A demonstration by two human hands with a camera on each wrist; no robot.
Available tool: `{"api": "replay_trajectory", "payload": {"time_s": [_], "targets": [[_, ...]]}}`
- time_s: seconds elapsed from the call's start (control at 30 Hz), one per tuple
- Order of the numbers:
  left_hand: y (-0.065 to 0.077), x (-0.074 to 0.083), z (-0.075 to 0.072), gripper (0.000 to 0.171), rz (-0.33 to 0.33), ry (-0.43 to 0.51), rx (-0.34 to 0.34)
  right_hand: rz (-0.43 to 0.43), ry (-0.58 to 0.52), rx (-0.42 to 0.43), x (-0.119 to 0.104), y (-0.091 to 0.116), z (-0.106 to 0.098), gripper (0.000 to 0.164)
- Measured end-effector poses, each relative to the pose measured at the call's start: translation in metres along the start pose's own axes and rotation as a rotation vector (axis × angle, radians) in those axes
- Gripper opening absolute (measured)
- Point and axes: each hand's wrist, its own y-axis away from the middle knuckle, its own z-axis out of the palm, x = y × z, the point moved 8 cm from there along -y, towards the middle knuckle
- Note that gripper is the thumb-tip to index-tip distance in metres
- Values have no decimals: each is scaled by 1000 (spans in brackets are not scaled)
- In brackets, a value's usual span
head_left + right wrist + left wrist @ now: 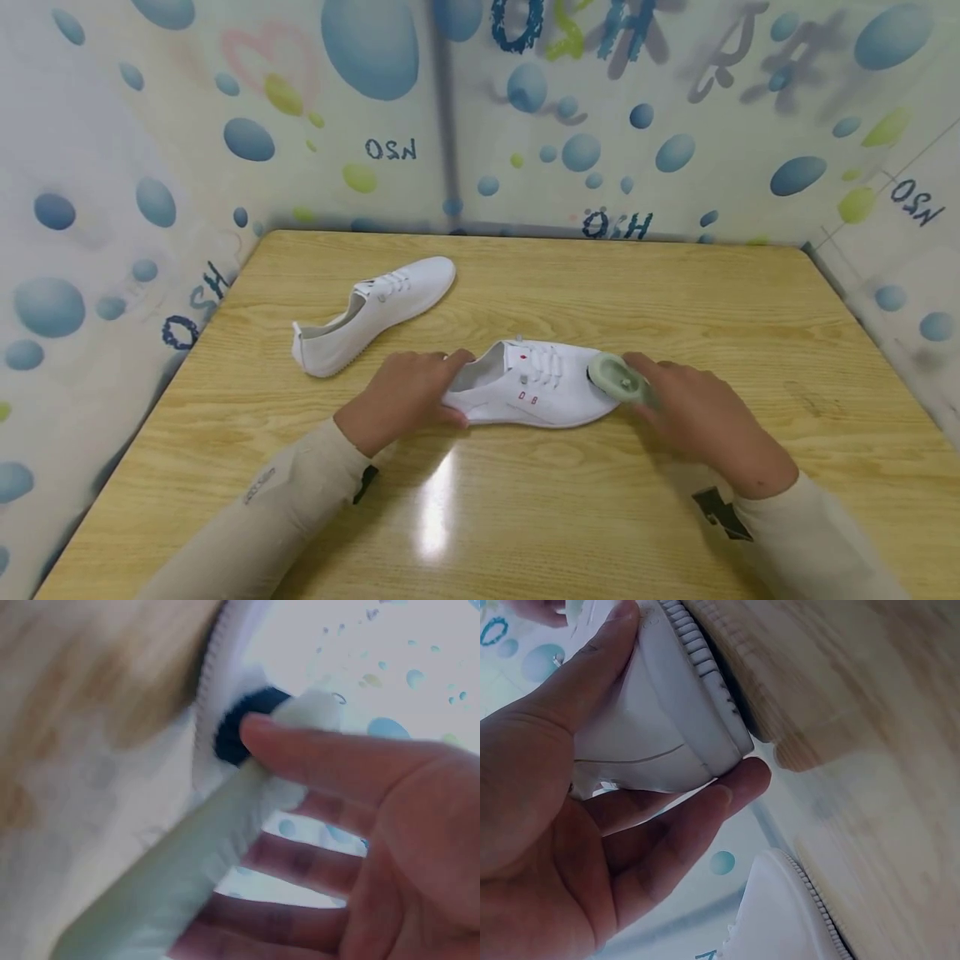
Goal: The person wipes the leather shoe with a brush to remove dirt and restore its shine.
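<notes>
A white lace-up shoe (566, 392) with small red letters on its side lies on the wooden table, toe to the right. My left hand (416, 387) grips its heel, thumb on the near side and fingers round the back, as the left wrist view shows up close. In my right hand (693, 408) is a pale green brush (618, 379), held by its handle. Dark bristles (244, 724) touch the toe of the shoe in the right wrist view.
A second white shoe (382, 312) lies behind and to the left, toe pointing to the back right. The wooden table (675, 292) ends at a patterned wall (480, 125) at the back. Light glares off the tabletop near the front.
</notes>
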Motion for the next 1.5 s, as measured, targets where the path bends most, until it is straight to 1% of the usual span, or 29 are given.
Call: {"api": "replay_trajectory", "payload": {"time_s": [0.13, 0.27, 0.43, 0.53, 0.63, 0.7, 0.83, 0.9, 1.0, 1.13, 1.2, 1.27, 1.33, 1.43, 1.5], "targets": [[-2, 1, 0, 81, -1, 7, -1, 16, 14, 25, -4, -2, 2, 60], [-1, 1, -1, 81, -3, 9, 0, -20, 9, 0, -17, -3, 7, 60], [0, 0, -1, 82, -8, 11, -1, -66, -6, -64, -27, 2, 10, 56], [0, -1, 0, 82, -14, 11, -12, -53, -13, -104, -24, 4, 10, 57], [0, -1, 1, 83, -17, 10, -21, -29, 5, -105, -17, 5, 6, 58], [0, -1, 1, 84, -16, 8, -23, -11, 22, -81, -11, 5, 3, 59], [0, -1, 1, 84, -16, 8, -21, 13, 44, -5, -5, 2, -1, 62], [0, -2, 2, 84, -17, 9, -22, 12, 41, 20, -7, 0, 0, 63], [-1, -2, 2, 84, -21, 9, -25, -15, 36, 25, -16, -3, 4, 64], [0, -3, 2, 84, -23, 6, -23, -68, 48, -11, -30, -1, 8, 62], [0, -3, 2, 83, -23, 4, -21, -81, 52, -34, -33, 0, 9, 60], [0, -4, 2, 84, -24, 5, -18, -70, 50, -67, -31, 2, 10, 60], [0, -4, 3, 84, -26, 9, -21, -53, 48, -81, -27, 4, 9, 59], [-1, -6, 4, 85, -37, 35, -40, -21, 43, -92, -19, 6, 6, 59], [-2, -8, 6, 87, -45, 60, -57, -15, 48, -89, -16, 7, 4, 59]]}}
